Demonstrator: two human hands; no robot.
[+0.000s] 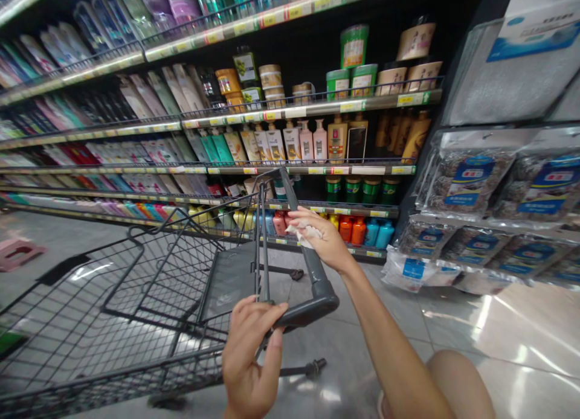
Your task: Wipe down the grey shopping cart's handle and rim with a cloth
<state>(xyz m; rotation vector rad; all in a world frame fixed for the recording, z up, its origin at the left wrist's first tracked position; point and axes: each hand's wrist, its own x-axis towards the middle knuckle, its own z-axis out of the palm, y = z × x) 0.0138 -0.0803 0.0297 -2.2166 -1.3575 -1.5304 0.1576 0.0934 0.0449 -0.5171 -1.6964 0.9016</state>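
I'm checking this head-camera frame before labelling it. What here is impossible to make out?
- White crumpled cloth: mostly covered by the right hand on the grey plastic cart handle.
- Left hand: wrist cut off by the bottom edge.
- Yellow shelf price tags: print too small.
- Black wire shopping cart: wheels out of view.

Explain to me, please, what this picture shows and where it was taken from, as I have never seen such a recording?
The single picture comes from a camera worn on a person's head, looking forward and down. It shows that person's own bare hands, no machine. The left hand grips the near end of a shopping cart's grey handle. The right hand presses a white cloth against the handle farther up. The wire cart stands on a shiny tiled floor. Behind it, shop shelves hold bottles and jars.
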